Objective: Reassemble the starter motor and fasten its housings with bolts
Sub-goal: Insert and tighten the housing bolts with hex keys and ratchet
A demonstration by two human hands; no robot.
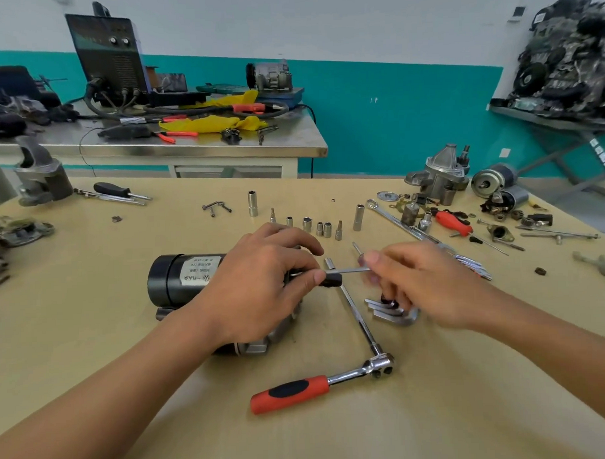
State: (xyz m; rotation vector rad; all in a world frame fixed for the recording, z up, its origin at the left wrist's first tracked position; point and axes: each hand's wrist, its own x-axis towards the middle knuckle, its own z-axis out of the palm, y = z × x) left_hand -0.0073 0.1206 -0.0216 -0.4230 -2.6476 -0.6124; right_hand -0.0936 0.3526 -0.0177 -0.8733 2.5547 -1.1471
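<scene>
Both palms down, left hand and right hand pinch opposite ends of one tool.

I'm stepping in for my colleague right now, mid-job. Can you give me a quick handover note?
Left hand rests on the black cylindrical starter motor with a white label, gripping the black end of a thin steel rod tool. Right hand, blurred, seems to pinch its tip. Red-and-black-handled ratchet lies in front on the tan table; chrome sockets behind. Motor looks joined; bolts are hidden, so tightening probably remains.
</scene>
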